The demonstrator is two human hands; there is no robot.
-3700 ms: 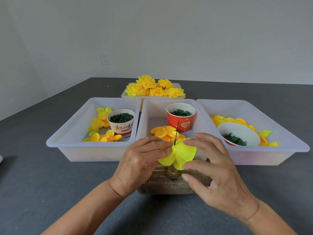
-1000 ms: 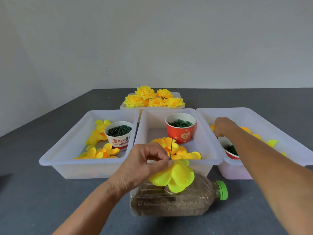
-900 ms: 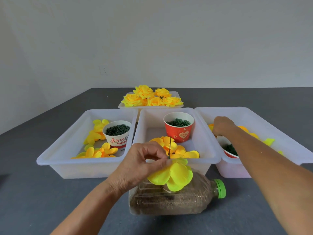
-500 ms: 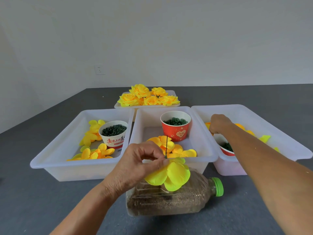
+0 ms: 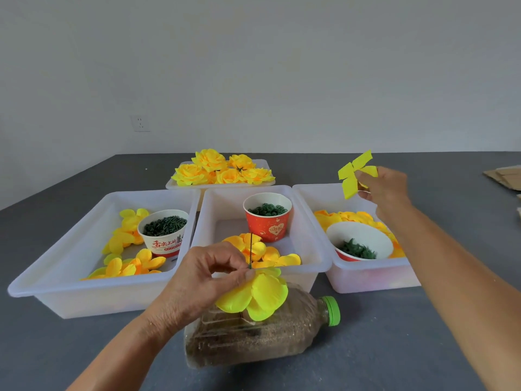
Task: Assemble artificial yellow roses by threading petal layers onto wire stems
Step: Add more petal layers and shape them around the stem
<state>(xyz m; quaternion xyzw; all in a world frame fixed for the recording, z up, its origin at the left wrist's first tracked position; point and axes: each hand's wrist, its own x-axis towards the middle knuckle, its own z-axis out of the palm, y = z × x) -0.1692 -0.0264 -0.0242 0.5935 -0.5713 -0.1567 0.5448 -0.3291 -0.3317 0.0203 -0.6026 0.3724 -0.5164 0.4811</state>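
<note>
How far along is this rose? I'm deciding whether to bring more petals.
Done: finished roses fill the back tray, and one petal layer already sits on the wire stem, pinched by the left hand. In hand: the right hand holds a fresh yellow petal piece, not yet threaded. Left: further layers; loose petals remain in all three bins.

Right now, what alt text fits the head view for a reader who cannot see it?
A left hand pinches a yellow petal layer on an upright wire stem above a lying bottle, while the right hand lifts another petal piece over the right bin. Finished roses sit behind.
</note>
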